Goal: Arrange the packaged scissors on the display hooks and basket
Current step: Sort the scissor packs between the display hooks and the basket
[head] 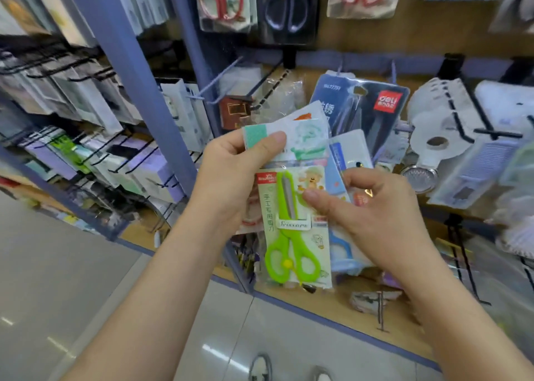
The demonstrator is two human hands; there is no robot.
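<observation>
Left hand [231, 175] grips a fanned stack of packs [303, 140], thumb clamped over the mint-edged top card, likely to keep the fronts readable. Right hand [381, 216] pinches the green scissors pack [291, 227], thumb on its front and fingers behind, apparently to draw it out. All held near, off the board. Dark Deli pack [364, 112] hangs just behind the stack. Far left, a blue hook [222, 74] seems bare, with open room around it. Basket not identifiable.
</observation>
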